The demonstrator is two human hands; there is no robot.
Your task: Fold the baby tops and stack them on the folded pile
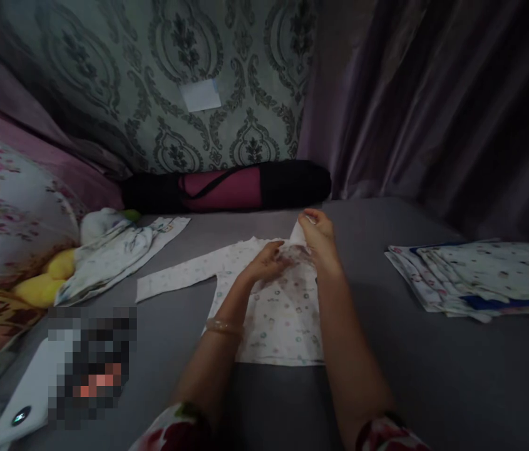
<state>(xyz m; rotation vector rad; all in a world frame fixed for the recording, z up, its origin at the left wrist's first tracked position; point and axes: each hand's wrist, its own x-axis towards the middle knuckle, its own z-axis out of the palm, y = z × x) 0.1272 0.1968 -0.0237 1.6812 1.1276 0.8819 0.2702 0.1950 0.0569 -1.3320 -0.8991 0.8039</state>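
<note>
A small white long-sleeved shirt (283,329) with a tiny print lies spread on the grey bed sheet, its left sleeve stretched out flat toward the left. My right hand (319,238) is closed on a lifted white part of the shirt near its right shoulder, pinching it between thumb and fingers. Over the upper chest of the shirt, by the neckline, is my left hand (267,262), fingers stretched out and holding nothing. My right forearm hides the shirt's right side.
A pile of folded clothes (484,275) sits at the right. More printed clothing (118,254) lies at the left beside a yellow plush item (51,279) and a floral pillow (10,207). A white device (34,382) is front left. A black and pink long bag (226,188) lies along the wall.
</note>
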